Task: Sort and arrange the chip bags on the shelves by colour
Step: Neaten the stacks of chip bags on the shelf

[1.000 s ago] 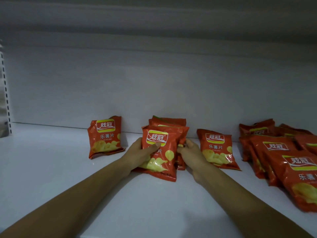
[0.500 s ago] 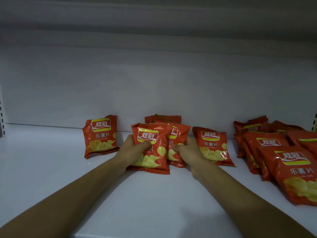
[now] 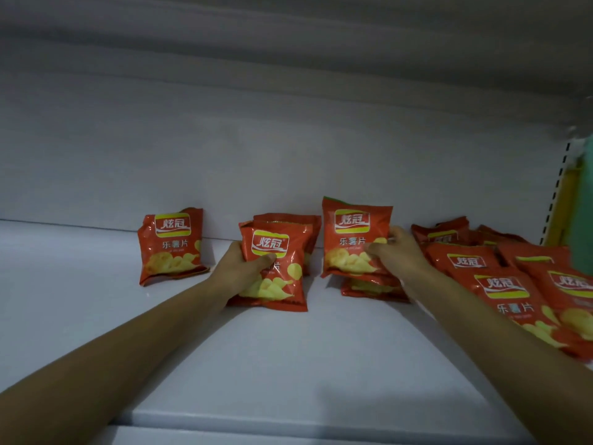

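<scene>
Head view: left hand (image 3: 239, 271) grips front bag (image 3: 278, 268), right hand (image 3: 398, 256) (fingers (image 3: 377, 249) curled) holds raised bag (image 3: 351, 236) above the shelf (image 3: 80, 268).

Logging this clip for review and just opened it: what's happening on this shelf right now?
A person is arranging red chip bags on a white shelf. The left hand grips the middle bag; the right hand holds a second bag upright over a flat bag. A leaning bag rests against the back wall at left; a pile lies at right.
</scene>
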